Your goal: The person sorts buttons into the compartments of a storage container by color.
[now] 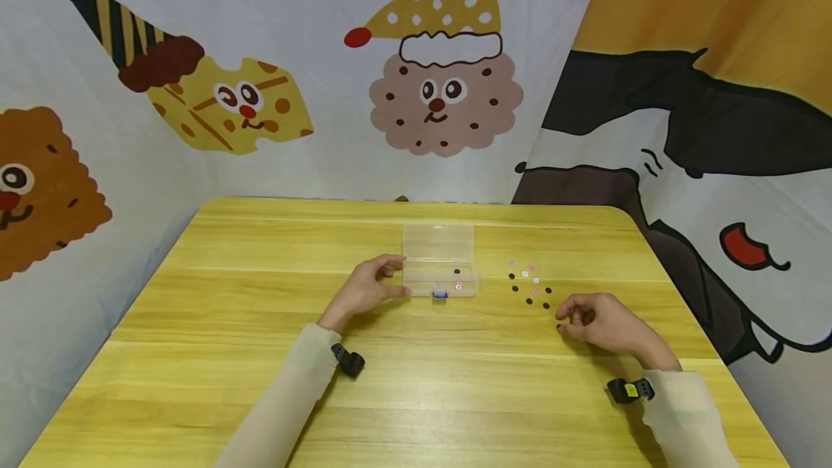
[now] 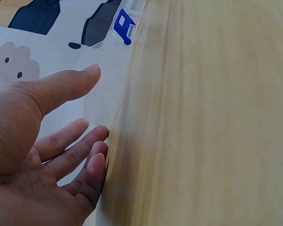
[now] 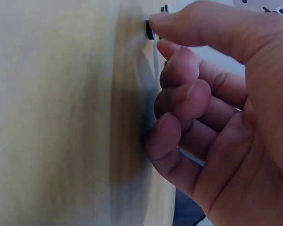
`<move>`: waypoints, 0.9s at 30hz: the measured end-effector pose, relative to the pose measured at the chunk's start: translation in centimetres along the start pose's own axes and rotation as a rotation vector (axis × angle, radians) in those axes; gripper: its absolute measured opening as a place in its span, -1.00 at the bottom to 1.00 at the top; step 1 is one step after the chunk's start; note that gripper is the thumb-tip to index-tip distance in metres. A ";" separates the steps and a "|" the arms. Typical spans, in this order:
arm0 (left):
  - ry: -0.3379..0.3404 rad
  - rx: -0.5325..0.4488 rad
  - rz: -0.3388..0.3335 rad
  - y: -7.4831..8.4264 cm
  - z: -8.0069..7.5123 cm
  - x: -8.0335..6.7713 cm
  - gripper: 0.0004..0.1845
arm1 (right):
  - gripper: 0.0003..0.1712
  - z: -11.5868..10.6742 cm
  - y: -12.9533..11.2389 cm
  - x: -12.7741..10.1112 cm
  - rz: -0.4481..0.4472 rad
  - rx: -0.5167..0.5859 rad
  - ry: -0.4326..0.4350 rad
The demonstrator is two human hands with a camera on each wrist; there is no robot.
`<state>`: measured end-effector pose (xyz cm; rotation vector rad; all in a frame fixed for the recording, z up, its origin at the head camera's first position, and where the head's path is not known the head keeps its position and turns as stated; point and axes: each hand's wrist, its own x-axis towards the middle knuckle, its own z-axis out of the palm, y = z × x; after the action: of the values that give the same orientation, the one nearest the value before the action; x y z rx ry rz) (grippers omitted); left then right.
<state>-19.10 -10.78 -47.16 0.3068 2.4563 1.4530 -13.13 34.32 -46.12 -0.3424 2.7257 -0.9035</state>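
**Left hand at the box, right hand at the scattered buttons**

On the left, your left hand point(image 1: 364, 291) rests on the wooden table point(image 1: 260, 381) against the left end of the clear plastic box point(image 1: 439, 262). Its fingers point(image 2: 87, 157) lie straight and relaxed along the box's edge, with the thumb point(image 2: 61, 87) stretched out above them; nothing is pinched. The box sits at the middle of the table with its lid open towards the far wall, and a small blue clasp point(image 1: 440, 295) shows at its near edge. Inside it lie a black button point(image 1: 457, 271) and a pink one point(image 1: 458, 286).

Right of the box, well apart from it, small black and pink buttons point(image 1: 529, 286) are scattered loose on the table. Just near of them sits your right hand point(image 1: 601, 323), knuckles up, fingers curled inward. In the right wrist view its thumb tip touches a small black button point(image 3: 149, 29) on the table; the other fingers point(image 3: 179, 99) are bent and bunched together, and you cannot tell whether they hold anything.
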 end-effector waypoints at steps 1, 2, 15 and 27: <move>0.000 0.000 0.000 0.0 0.0 0.0 -0.28 | -0.84 0.0 0.0 0.0 0.000 -0.003 -0.002; 0.000 0.000 -0.001 0.0 0.0 0.0 -0.28 | -0.85 0.0 0.0 0.0 0.003 -0.003 -0.002; -0.001 -0.014 0.021 -0.2 0.1 0.2 -0.29 | -0.92 -0.1 -0.5 0.1 0.000 -0.012 0.017; -0.002 -0.014 0.021 -0.3 0.1 0.2 -0.29 | -0.96 0.1 -0.3 0.3 0.016 -0.061 0.037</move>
<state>-19.24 -10.80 -47.51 0.3316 2.4475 1.4766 -13.33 33.92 -46.06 -0.3188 2.7901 -0.8324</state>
